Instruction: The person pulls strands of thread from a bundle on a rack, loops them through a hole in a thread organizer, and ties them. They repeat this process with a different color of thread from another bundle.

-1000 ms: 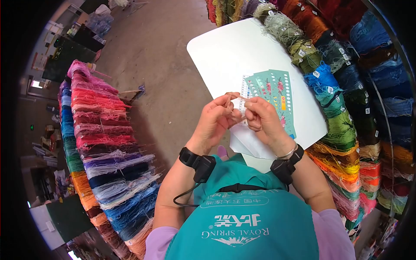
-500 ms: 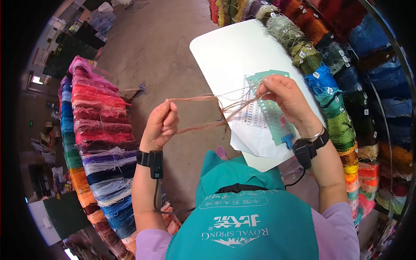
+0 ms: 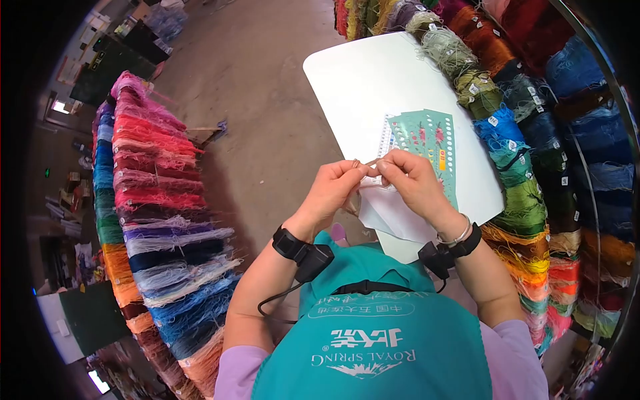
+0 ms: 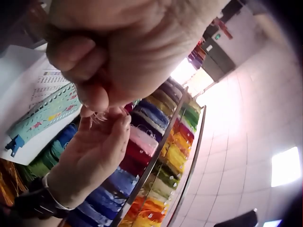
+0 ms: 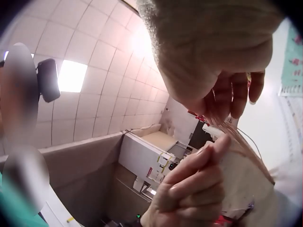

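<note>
My left hand (image 3: 333, 190) and right hand (image 3: 415, 185) are close together above the near edge of the white board. Each pinches a thin bundle of tan-brown thread (image 3: 371, 164) between thumb and fingers. In the right wrist view the thread (image 5: 247, 147) runs as several loose strands past both hands' fingertips and hangs down toward the board. The left wrist view has the left palm (image 4: 128, 45) in front, its curled fingers meeting those of the right hand (image 4: 94, 149), with only wisps of thread showing between them.
Under and beyond the hands, the white board (image 3: 360, 77) bears green printed cards (image 3: 435, 137) and a white sheet (image 3: 393, 217). A blue clip (image 4: 15, 144) grips the cards. Racks of coloured thread hanks stand left (image 3: 160, 180) and right (image 3: 523, 200), the right one against the board's edge.
Half a second ago the hands were wide apart with the brown thread stretched in loops between them. They have come back together over the board, the thread now gathered between the fingertips.
</note>
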Motion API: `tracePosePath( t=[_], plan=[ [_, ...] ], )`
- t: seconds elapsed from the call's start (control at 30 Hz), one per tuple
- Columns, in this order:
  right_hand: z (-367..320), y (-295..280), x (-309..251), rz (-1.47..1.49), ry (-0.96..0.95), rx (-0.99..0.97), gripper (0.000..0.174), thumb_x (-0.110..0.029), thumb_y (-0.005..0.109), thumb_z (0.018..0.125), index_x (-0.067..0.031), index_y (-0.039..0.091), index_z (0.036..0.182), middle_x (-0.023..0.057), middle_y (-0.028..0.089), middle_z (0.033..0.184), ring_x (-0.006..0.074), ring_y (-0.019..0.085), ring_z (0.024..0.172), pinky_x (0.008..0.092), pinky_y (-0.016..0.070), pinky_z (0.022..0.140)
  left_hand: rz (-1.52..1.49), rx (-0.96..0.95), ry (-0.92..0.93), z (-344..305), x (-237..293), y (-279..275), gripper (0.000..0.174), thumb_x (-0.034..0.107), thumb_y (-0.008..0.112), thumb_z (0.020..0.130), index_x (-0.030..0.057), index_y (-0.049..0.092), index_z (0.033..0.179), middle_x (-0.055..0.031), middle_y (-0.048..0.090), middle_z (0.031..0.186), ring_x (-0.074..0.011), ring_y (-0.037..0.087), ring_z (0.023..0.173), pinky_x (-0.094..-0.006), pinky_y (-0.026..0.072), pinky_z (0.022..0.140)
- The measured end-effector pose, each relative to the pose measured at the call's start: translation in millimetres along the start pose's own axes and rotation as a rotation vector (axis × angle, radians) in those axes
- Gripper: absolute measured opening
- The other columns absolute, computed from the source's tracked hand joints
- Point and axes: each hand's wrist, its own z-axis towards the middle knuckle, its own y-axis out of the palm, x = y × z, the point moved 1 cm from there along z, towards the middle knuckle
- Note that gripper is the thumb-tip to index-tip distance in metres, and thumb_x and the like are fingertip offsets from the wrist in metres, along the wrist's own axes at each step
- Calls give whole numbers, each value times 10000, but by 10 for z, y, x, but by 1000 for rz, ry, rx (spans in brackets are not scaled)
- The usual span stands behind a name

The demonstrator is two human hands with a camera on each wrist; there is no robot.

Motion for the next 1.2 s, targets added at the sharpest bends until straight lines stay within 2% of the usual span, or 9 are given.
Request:
tracePosePath(
  t=[0.07,0.1,0.3,0.47,0.67,0.77,0.87,0.97,1.2],
  plan=[
    [-60,22,41,-87,-124,45,196,-179,608,928,6,663,895,54,652,785,132,573,681,284,469,644,14,1,-1,-25,51,42,288,233,549,971,46,672,1151,98,433,607,-16,285,497,-191,232,464],
    [-87,15,37,-89,-118,47,197,-180,610,927,6,663,893,54,654,774,132,576,679,286,472,642,22,2,-2,-39,71,58,291,232,551,966,53,669,1162,104,433,620,-16,289,507,-191,236,471],
    [-205,49,96,-34,2,13,194,-189,621,921,-5,670,880,68,657,762,115,593,705,287,484,655,-382,-242,-48,40,-62,-4,365,208,613,930,-15,614,1220,81,473,698,-10,326,551,-183,264,491],
    [-205,102,191,20,61,-3,180,-181,622,925,-11,665,883,55,652,762,92,607,749,264,488,678,-456,-175,-30,28,-54,115,316,197,660,911,-15,631,1143,58,530,809,-9,383,611,-172,312,531],
    [-172,165,180,579,127,6,138,-142,624,926,-8,652,935,21,641,791,95,594,754,242,481,714,-419,-49,14,40,-86,153,230,171,675,897,17,657,1066,64,541,782,-9,398,614,-175,324,554],
    [-160,192,306,655,134,64,128,-123,606,934,-6,655,917,28,640,794,94,589,734,235,481,682,-372,36,45,28,-69,203,209,157,670,894,19,666,1052,71,533,741,-9,395,603,-178,314,550],
    [-172,197,290,608,158,114,141,-132,571,954,-16,648,931,47,645,836,112,613,767,263,514,742,-371,74,55,-1,-34,235,200,141,661,894,16,668,1050,71,527,718,-6,389,590,-181,306,541],
    [-166,255,224,706,165,222,154,-114,585,951,8,671,917,47,662,824,100,614,735,252,526,676,-393,85,51,13,-55,230,193,128,645,899,6,667,1048,64,528,716,-2,383,577,-178,299,528],
    [-164,258,281,734,168,230,156,-119,594,947,10,682,941,55,677,853,108,627,750,263,538,702,-454,81,36,62,-78,219,202,99,607,914,-25,648,1068,33,552,752,-5,382,564,-168,297,495]
  ],
)
